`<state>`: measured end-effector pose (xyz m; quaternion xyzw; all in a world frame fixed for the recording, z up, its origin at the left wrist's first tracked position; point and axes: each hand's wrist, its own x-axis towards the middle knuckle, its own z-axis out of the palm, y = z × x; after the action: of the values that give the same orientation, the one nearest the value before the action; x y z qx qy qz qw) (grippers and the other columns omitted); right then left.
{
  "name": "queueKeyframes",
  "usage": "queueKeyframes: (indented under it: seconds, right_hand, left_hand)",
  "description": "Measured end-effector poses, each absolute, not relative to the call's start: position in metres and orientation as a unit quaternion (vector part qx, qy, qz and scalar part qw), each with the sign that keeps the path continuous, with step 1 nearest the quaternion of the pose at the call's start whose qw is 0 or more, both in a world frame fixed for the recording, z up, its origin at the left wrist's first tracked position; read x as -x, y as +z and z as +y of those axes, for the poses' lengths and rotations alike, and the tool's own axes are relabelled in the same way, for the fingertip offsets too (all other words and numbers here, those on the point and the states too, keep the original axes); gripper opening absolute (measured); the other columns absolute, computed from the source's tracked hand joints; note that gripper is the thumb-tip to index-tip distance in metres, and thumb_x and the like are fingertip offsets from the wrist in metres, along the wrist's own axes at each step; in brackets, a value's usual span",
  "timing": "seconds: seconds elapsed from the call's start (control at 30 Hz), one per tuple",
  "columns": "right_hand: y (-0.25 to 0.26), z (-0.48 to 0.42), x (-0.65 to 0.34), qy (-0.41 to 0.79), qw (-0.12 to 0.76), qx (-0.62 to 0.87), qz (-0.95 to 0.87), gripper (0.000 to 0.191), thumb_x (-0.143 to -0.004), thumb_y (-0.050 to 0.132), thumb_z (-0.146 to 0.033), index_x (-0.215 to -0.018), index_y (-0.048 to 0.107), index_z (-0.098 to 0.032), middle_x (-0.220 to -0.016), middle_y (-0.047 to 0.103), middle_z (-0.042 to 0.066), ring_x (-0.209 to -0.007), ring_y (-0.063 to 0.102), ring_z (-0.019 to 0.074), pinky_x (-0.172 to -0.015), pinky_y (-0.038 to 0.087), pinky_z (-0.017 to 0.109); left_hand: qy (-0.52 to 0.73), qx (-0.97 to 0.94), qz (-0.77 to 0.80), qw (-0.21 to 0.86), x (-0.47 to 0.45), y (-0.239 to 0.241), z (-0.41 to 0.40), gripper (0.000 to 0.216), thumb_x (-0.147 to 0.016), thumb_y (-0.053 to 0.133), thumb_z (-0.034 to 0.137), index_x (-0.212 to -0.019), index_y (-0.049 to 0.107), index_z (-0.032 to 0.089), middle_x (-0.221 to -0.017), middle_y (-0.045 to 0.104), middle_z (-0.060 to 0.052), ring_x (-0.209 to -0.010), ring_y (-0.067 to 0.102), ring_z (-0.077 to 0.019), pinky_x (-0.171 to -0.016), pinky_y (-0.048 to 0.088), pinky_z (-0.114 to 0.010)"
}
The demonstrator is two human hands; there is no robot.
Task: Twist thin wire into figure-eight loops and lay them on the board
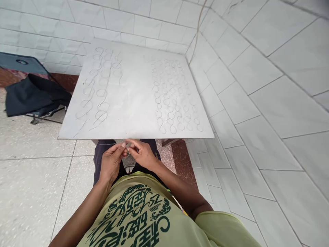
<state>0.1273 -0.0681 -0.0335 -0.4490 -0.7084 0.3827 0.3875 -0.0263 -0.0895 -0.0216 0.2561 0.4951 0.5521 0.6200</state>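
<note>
My left hand point(111, 161) and my right hand point(142, 153) meet in front of my waist, just below the near edge of a white board point(131, 92). Both pinch a small piece of thin wire point(128, 151) between their fingertips; its shape is too small to make out. On the board lie several looped, wavy wire pieces: a group of larger loops point(99, 89) on the left and a denser group of smaller loops point(174, 96) on the right. A long thin wire strand point(197, 31) runs up along the wall corner.
A white tiled wall point(269, 85) stands close on the right and behind the board. A folding chair with dark cloth point(33, 94) sits on the speckled floor at the left. My yellow-green shirt point(144, 212) fills the bottom of the view.
</note>
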Motion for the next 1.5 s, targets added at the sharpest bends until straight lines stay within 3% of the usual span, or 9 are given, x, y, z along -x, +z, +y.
queueKeyframes:
  seconds: [0.27, 0.53, 0.77, 1.0, 1.5]
  right_hand:
    - [-0.035, -0.065, -0.126, 0.415, 0.394, 0.449, -0.686, 0.037, -0.096, 0.059, -0.024, -0.132, 0.060, -0.020, -0.074, 0.058, -0.005, -0.065, 0.054, 0.0124, -0.069, 0.046, 0.025]
    - [-0.014, -0.057, -0.142, 0.416, 0.354, 0.399, -0.737, 0.045, -0.096, 0.057, -0.020, -0.140, 0.052, -0.024, -0.080, 0.058, -0.005, -0.067, 0.053, 0.0122, -0.066, 0.044, 0.024]
    - [0.001, -0.049, -0.146, 0.475, 0.365, 0.375, -0.708, 0.037, -0.097, 0.058, -0.024, -0.134, 0.055, -0.024, -0.079, 0.056, -0.005, -0.070, 0.053, 0.0124, -0.072, 0.046, 0.025]
    - [0.007, -0.048, -0.144, 0.567, 0.361, 0.352, -0.651, 0.030, -0.097, 0.060, -0.028, -0.126, 0.062, -0.022, -0.073, 0.049, -0.006, -0.064, 0.045, 0.0111, -0.064, 0.042, 0.024]
    - [0.042, -0.045, -0.152, 0.456, 0.262, 0.308, -0.793, 0.027, -0.100, 0.053, -0.023, -0.126, 0.059, -0.025, -0.080, 0.061, -0.004, -0.071, 0.054, 0.0145, -0.073, 0.045, 0.028]
  left_hand:
    - [0.555, -0.264, 0.501, 0.610, 0.030, -0.026, -0.085, 0.030, -0.076, 0.090, 0.041, -0.090, 0.081, 0.015, -0.080, 0.071, -0.003, -0.070, 0.058, -0.0111, -0.065, 0.048, -0.023]
    - [0.510, -0.341, 0.511, 0.602, 0.044, -0.016, -0.076, 0.028, -0.072, 0.091, 0.041, -0.082, 0.082, 0.016, -0.074, 0.074, -0.005, -0.066, 0.060, -0.0140, -0.065, 0.050, -0.026]
    - [0.544, -0.287, 0.464, 0.637, 0.041, -0.008, -0.069, 0.026, -0.068, 0.094, 0.035, -0.081, 0.083, 0.016, -0.076, 0.075, -0.007, -0.068, 0.065, -0.0156, -0.067, 0.054, -0.030]
    - [0.576, -0.315, 0.445, 0.609, 0.045, -0.014, -0.069, 0.023, -0.071, 0.093, 0.035, -0.076, 0.081, 0.016, -0.068, 0.071, -0.004, -0.062, 0.062, -0.0134, -0.063, 0.049, -0.028]
    - [0.558, -0.315, 0.336, 0.690, 0.062, -0.013, -0.070, 0.032, -0.069, 0.092, 0.040, -0.056, 0.070, 0.020, -0.051, 0.055, -0.001, -0.050, 0.048, -0.0121, -0.048, 0.035, -0.027]
